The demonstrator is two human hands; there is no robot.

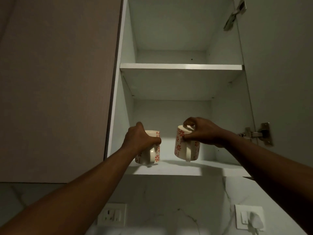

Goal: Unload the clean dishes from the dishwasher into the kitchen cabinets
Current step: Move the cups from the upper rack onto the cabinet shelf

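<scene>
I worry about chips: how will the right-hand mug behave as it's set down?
The right mug looks glazed ceramic, so probably rigid, brittle and a bit slick. The right hand pinches its base while it hangs tilted above the bottom shelf, so its rim may touch first.

We hold two cream flower-patterned ceramic mugs, left mug (149,150) beside right mug (186,146), over the white cabinet's bottom shelf (211,168).
</scene>
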